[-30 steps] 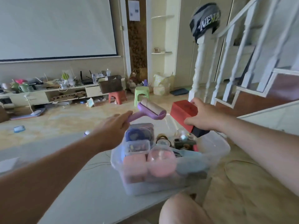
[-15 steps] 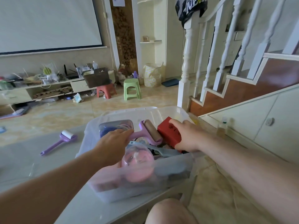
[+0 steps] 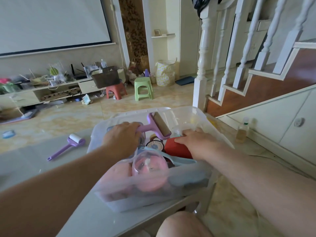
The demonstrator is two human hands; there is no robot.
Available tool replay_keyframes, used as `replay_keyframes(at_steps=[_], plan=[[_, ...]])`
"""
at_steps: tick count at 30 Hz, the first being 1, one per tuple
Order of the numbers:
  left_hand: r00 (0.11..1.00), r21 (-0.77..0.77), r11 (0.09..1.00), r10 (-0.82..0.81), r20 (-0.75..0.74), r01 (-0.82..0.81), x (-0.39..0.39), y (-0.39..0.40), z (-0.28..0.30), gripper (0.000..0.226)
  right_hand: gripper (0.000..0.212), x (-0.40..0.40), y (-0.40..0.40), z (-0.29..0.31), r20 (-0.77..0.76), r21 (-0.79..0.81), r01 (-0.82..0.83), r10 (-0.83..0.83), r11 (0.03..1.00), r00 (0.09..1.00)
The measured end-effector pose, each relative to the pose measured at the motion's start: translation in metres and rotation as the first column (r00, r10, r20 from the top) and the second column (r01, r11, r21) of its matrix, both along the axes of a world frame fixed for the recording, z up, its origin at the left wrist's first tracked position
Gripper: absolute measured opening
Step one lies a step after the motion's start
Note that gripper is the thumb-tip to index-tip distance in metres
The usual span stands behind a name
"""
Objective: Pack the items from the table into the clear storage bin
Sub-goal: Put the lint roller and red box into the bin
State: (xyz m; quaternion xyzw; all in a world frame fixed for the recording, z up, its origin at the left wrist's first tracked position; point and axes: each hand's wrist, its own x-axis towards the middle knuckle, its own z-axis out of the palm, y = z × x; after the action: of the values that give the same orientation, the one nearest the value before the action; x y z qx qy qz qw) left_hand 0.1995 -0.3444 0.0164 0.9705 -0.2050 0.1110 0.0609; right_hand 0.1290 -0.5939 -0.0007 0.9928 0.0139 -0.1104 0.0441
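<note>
The clear storage bin [image 3: 184,178] stands on the pale table [image 3: 34,161], filled with pink round containers, a round tin and other items. Inside the bin, my left hand [image 3: 122,138] grips the handle of a purple lint roller [image 3: 158,126] with a bare brown core. A red box [image 3: 177,148] lies in the bin's right part, and my right hand [image 3: 198,142] rests on top of it, fingers curled over its far edge. A second purple lint roller [image 3: 68,146] with a white roll lies on the table left of the bin.
The table's near right corner edge lies just under the bin, with my knee [image 3: 181,226] below. A small bottle [image 3: 242,131] stands on the floor by white cabinets at right. A white stair post [image 3: 201,69], a green stool [image 3: 142,88] and a red stool stand beyond.
Both hands have come down from above the bin into it. The red box has sunk lower among the items, and the brown-core roller has shifted toward the bin's far side.
</note>
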Motion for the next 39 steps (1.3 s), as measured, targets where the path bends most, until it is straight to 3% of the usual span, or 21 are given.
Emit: replay_keyframes(at_steps=[3, 9, 11, 13, 17, 22, 26, 31, 34, 39], plan=[[0.995, 0.102, 0.992, 0.079, -0.065, -0.072, 0.011, -0.025, -0.007, 0.018, 0.083, 0.001, -0.001, -0.004, 0.003, 0.052, 0.038, -0.039, 0.998, 0.999], [0.989, 0.25, 0.965, -0.046, -0.142, 0.081, 0.02, -0.052, -0.034, 0.029, 0.082, 0.001, -0.005, -0.014, 0.088, 0.113, 0.041, -0.051, 0.993, 0.995], [0.976, 0.17, 0.978, -0.085, -0.202, 0.121, 0.022, -0.055, -0.045, 0.037, 0.077, 0.002, -0.007, -0.015, 0.099, 0.145, 0.041, -0.056, 0.989, 0.993], [0.979, 0.086, 0.995, -0.041, -0.198, 0.059, 0.027, -0.056, -0.051, 0.03, 0.069, 0.004, -0.008, -0.017, 0.12, 0.183, 0.056, -0.079, 0.981, 0.99], [0.987, 0.107, 0.994, 0.045, -0.155, -0.029, 0.027, -0.059, -0.043, 0.028, 0.049, 0.008, -0.009, -0.016, 0.161, 0.277, 0.101, -0.15, 0.955, 0.975], [0.999, 0.177, 0.984, 0.034, 0.025, -0.038, 0.04, -0.039, -0.036, 0.022, 0.041, 0.008, -0.009, -0.018, 0.169, 0.29, 0.106, -0.161, 0.951, 0.972], [0.995, -0.009, 1.0, 0.015, -0.099, -0.016, 0.052, -0.017, -0.046, 0.017, 0.038, 0.007, -0.009, -0.017, 0.163, 0.297, 0.119, -0.173, 0.947, 0.971], [0.998, 0.202, 0.979, 0.042, -0.043, -0.032, 0.044, -0.015, -0.05, 0.027, 0.041, 0.006, -0.007, -0.016, 0.148, 0.283, 0.117, -0.164, 0.952, 0.975], [0.994, 0.247, 0.965, -0.065, -0.087, 0.085, 0.044, -0.013, -0.057, 0.03, 0.043, 0.006, -0.005, -0.016, 0.148, 0.28, 0.12, -0.167, 0.952, 0.975], [0.946, 0.138, 0.958, -0.212, -0.246, 0.251, 0.041, -0.002, -0.054, 0.033, 0.043, 0.006, -0.006, -0.014, 0.12, 0.303, 0.119, -0.161, 0.945, 0.98]])
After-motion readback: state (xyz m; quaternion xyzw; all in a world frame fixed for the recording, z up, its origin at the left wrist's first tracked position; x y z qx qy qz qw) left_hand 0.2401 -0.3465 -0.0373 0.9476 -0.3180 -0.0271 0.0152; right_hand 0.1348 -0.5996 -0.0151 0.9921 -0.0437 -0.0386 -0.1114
